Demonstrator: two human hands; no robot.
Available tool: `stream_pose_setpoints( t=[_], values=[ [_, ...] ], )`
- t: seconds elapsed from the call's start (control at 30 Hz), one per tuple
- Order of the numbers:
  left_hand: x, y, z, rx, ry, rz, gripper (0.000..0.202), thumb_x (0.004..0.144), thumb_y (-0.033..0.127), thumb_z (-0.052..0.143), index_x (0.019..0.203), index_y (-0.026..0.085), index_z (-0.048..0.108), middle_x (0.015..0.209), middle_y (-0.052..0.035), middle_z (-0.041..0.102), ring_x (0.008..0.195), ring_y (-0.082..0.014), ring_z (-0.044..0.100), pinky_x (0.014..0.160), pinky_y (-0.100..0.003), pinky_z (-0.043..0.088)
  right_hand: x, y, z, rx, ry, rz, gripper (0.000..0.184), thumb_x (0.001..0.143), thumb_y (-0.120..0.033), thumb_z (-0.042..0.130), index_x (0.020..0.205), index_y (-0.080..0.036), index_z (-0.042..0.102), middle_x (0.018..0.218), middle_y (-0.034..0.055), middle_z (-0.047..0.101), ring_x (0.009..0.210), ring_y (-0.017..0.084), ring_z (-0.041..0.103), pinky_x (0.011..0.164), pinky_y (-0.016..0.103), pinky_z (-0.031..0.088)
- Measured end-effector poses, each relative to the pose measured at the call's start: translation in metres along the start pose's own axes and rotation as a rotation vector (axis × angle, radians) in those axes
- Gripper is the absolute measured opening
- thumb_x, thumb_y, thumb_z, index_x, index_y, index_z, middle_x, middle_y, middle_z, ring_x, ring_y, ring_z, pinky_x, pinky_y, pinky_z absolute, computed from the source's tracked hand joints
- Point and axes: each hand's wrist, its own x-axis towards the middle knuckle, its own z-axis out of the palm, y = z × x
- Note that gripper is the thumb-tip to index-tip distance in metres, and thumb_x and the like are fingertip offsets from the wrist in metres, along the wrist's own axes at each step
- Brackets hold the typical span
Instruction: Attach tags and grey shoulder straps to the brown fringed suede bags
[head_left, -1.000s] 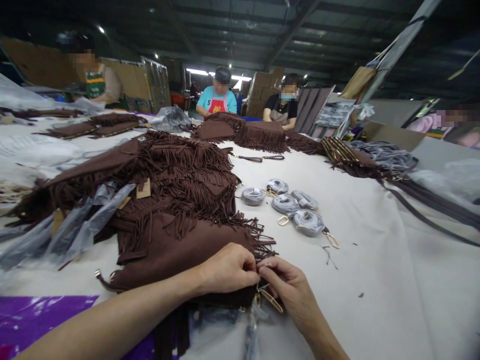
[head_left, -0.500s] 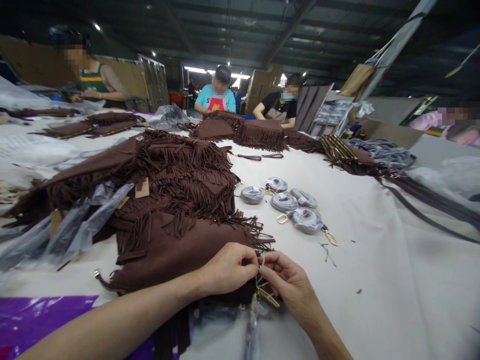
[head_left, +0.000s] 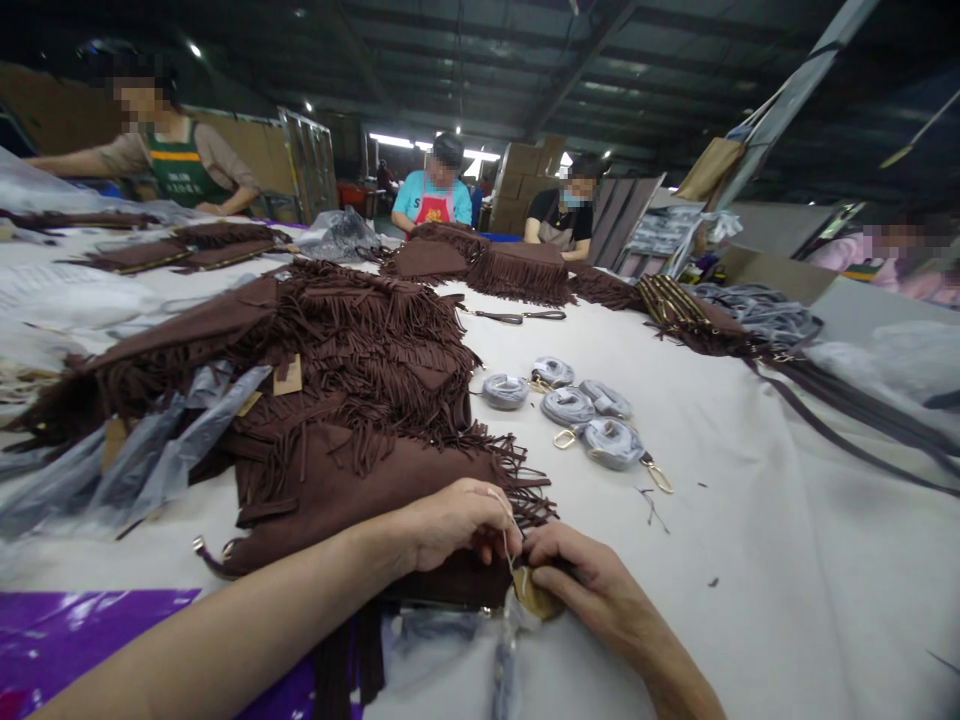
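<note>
A brown fringed suede bag [head_left: 352,480] lies in front of me on the white-covered table [head_left: 750,560]. My left hand [head_left: 450,522] rests on the bag's near edge and pinches a thin pale string. My right hand [head_left: 581,580] is closed over a small tan tag [head_left: 534,596] at the bag's gold hardware, touching my left fingertips. Behind this bag rises a heap of more brown fringed bags [head_left: 337,340].
Several grey wrapped straps with gold clasps [head_left: 577,410] lie to the right. Clear plastic sleeves [head_left: 135,460] and a purple sheet [head_left: 82,620] sit on the left. Long brown straps [head_left: 840,400] run along the right. Other people work at the table's far side [head_left: 435,190].
My right hand has turned palm down and closed over the tag. My left hand has lifted slightly, drawing the string up. The person at the far left has leaned over the table.
</note>
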Motion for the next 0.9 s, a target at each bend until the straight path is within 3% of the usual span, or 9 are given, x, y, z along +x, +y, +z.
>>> stream_pose_setpoints(
  t=[0.07,0.2,0.3,0.43,0.57,0.67,0.77,0.83,0.9],
  values=[
    [0.000,0.002,-0.003,-0.071,-0.026,-0.026,0.016,0.052,0.020,0.059,0.065,0.015,0.052,0.065,-0.0059,0.068,0.056,-0.0122,0.056,0.052,-0.022,0.038,0.001,0.002,0.002,-0.020,-0.036,0.003,0.012,0.081,-0.018,0.061,0.090,-0.022,0.068,0.095,0.0038,0.069,0.091,0.023,0.061,0.083,0.034,0.047],
    [-0.001,0.003,-0.010,-0.175,-0.109,-0.031,0.020,0.054,0.022,0.062,0.069,0.015,0.050,0.080,-0.0118,0.073,0.060,-0.0132,0.059,0.055,-0.023,0.038,-0.003,0.001,0.001,-0.057,-0.031,0.081,0.043,0.072,-0.016,0.067,0.115,-0.025,0.067,0.103,0.0032,0.069,0.097,0.025,0.060,0.087,0.037,0.046],
    [-0.001,0.002,-0.011,-0.190,-0.131,0.003,0.018,0.056,0.020,0.062,0.067,0.015,0.049,0.091,-0.0160,0.074,0.062,-0.0135,0.060,0.054,-0.023,0.035,-0.006,0.004,-0.003,-0.044,0.064,0.095,0.031,0.074,-0.020,0.068,0.105,-0.022,0.068,0.085,0.0009,0.067,0.081,0.022,0.061,0.075,0.033,0.048],
    [-0.002,-0.001,-0.007,-0.199,-0.146,0.058,0.017,0.057,0.017,0.064,0.064,0.013,0.050,0.105,-0.0175,0.072,0.077,-0.0144,0.064,0.057,-0.020,0.034,-0.008,0.011,-0.008,0.240,0.290,0.150,0.027,0.076,-0.039,0.075,0.090,-0.020,0.061,0.067,-0.0015,0.062,0.058,0.015,0.057,0.050,0.024,0.045],
    [-0.004,-0.001,0.000,-0.117,-0.150,0.071,0.012,0.056,0.016,0.061,0.066,0.011,0.056,0.087,-0.0115,0.072,0.057,-0.0089,0.059,0.043,-0.018,0.021,-0.004,0.007,-0.005,0.353,0.449,0.145,0.040,0.073,-0.053,0.079,0.078,-0.020,0.056,0.058,-0.0047,0.055,0.038,0.008,0.042,0.035,0.018,0.032],
    [-0.004,-0.001,0.006,-0.032,-0.145,0.096,0.017,0.059,0.018,0.060,0.074,0.012,0.058,0.070,-0.0023,0.064,0.043,-0.0064,0.055,0.037,-0.017,0.012,0.001,0.003,0.006,0.267,0.484,0.066,0.038,0.074,-0.052,0.079,0.076,-0.020,0.058,0.059,-0.0042,0.056,0.039,0.008,0.044,0.035,0.019,0.037],
    [-0.003,-0.005,0.014,0.051,-0.174,0.171,0.021,0.064,0.019,0.064,0.082,0.015,0.055,0.058,0.0065,0.054,0.037,-0.0045,0.049,0.035,-0.013,0.023,0.007,0.002,0.019,0.113,0.450,-0.034,0.029,0.081,-0.045,0.073,0.090,-0.021,0.062,0.069,-0.0001,0.066,0.051,0.015,0.059,0.043,0.023,0.049],
    [-0.002,-0.009,0.021,0.069,-0.221,0.225,0.027,0.063,0.016,0.066,0.086,0.016,0.052,0.061,0.0074,0.055,0.041,-0.0047,0.050,0.039,-0.013,0.036,0.009,0.003,0.025,0.022,0.479,-0.102,0.026,0.084,-0.039,0.069,0.104,-0.023,0.063,0.080,0.0016,0.071,0.061,0.018,0.065,0.053,0.025,0.054],
    [-0.001,-0.012,0.025,0.092,-0.204,0.273,0.030,0.064,0.016,0.066,0.089,0.018,0.048,0.069,0.0056,0.060,0.046,-0.0056,0.053,0.042,-0.015,0.044,0.009,0.004,0.026,-0.026,0.500,-0.154,0.019,0.089,-0.032,0.063,0.106,-0.024,0.064,0.078,-0.0001,0.069,0.060,0.016,0.065,0.055,0.025,0.054]
  ],
)
